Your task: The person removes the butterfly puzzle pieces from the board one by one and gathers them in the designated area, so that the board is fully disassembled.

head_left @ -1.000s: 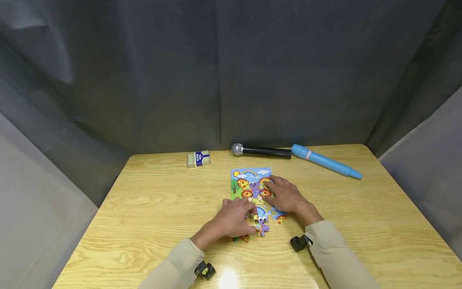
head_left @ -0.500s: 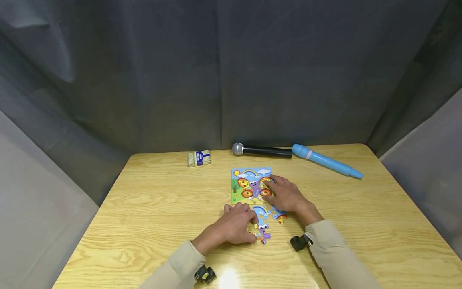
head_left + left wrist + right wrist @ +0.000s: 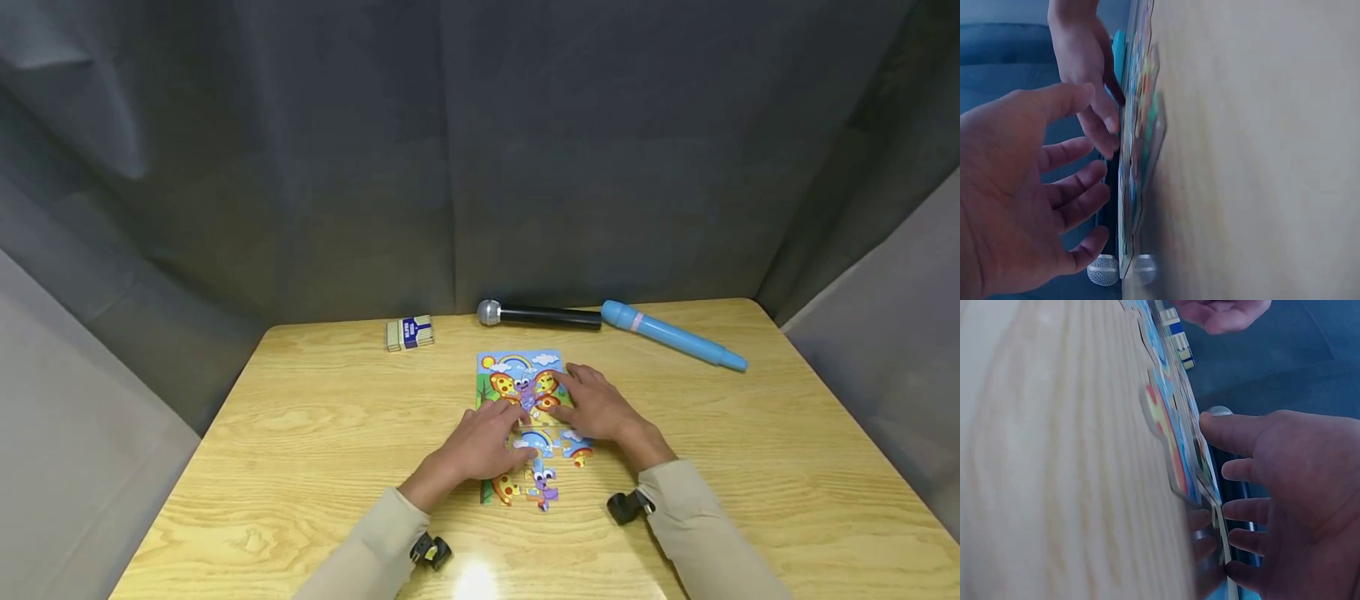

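Observation:
A butterfly picture card (image 3: 517, 360) lies flat on the table. Below its lower edge are several puzzle pieces, among them a rainbow piece (image 3: 537, 439), a purple-faced piece (image 3: 544, 483) and a red-and-yellow wing piece (image 3: 506, 490). My left hand (image 3: 480, 442) hovers over the card's lower left and nearby pieces, hiding some; in the left wrist view its loosely bent fingers hold nothing. At the card's right edge is my right hand (image 3: 596, 406), thumb and fingers spread. A blue rainbow-end piece (image 3: 577, 448) lies just below it.
Along the table's back edge lie a small blue-labelled box (image 3: 409, 332) with pale stripes, a black microphone (image 3: 551, 317) with a silver head, and a light-blue pen-shaped object (image 3: 675, 336). A dark curtain (image 3: 337, 167) hangs behind the table.
The purple-faced piece came towards me, apart from the rainbow piece. Then my left hand moved away from me, uncovering the lower-left pieces. My right hand stayed nearly still.

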Tool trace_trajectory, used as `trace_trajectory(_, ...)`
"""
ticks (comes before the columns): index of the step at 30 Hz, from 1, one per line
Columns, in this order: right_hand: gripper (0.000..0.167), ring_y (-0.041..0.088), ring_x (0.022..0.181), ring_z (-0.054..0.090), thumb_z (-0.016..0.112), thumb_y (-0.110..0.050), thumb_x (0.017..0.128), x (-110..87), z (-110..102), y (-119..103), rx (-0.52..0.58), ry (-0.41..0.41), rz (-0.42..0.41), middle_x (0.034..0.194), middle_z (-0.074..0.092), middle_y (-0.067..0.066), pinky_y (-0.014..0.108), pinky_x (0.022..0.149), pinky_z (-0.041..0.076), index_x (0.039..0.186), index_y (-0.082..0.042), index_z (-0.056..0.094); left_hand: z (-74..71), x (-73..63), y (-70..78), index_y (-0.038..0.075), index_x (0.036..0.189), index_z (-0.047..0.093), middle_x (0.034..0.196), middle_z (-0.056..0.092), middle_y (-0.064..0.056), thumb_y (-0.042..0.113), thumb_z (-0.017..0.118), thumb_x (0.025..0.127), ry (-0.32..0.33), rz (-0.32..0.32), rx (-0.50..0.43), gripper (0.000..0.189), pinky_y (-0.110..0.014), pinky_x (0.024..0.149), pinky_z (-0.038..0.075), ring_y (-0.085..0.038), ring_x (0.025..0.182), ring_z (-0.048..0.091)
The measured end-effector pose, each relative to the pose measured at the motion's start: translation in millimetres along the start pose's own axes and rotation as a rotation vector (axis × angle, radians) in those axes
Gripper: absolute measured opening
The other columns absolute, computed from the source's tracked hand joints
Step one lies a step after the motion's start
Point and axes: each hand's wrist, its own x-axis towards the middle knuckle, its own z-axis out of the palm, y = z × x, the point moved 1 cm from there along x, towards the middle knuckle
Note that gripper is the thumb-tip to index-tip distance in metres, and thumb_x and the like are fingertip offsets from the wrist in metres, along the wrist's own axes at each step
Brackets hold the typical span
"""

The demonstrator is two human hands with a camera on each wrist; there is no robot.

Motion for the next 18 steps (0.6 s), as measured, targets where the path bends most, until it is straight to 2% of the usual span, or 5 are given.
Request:
trace_trajectory(10,0.065,0.044,0.144,0.022,0.056,-0.044,0.094,-0.7,-0.9,11.0,-0.001,-0.016,0.05,0.155,0.028,0.023,0.061,0.112,0.023,0.146,-0.008,0.041,1.1,32.1,-9.3,0.026,0.128,0.056,0.116,0.055,0.005,0.055,0.06,0.088,0.052,-0.082,0.04,0.049,-0.034,0.078,0.035,-0.014,0.111,0.049)
trace_trajectory(14,0.065,0.043,0.144,0.022,0.056,-0.045,0.095,-0.3,-0.8,11.0,-0.011,-0.022,0.056,0.155,0.028,0.023,0.06,0.113,0.022,0.146,-0.008,0.042,1.6,42.0,-12.4,0.027,0.127,0.056,0.114,0.055,0.006,0.054,0.06,0.088,0.055,-0.106,0.029,0.047,-0.035,0.079,0.034,-0.014,0.112,0.048)
trace_trajectory(18,0.064,0.044,0.144,0.022,0.057,-0.044,0.094,-0.7,-1.1,10.0,-0.028,-0.031,0.057,0.155,0.028,0.023,0.059,0.114,0.019,0.146,-0.008,0.042,1.8,51.8,-16.7,0.025,0.126,0.057,0.119,0.055,0.005,0.053,0.06,0.089,0.045,-0.12,0.009,0.046,-0.04,0.083,0.036,-0.016,0.111,0.048)
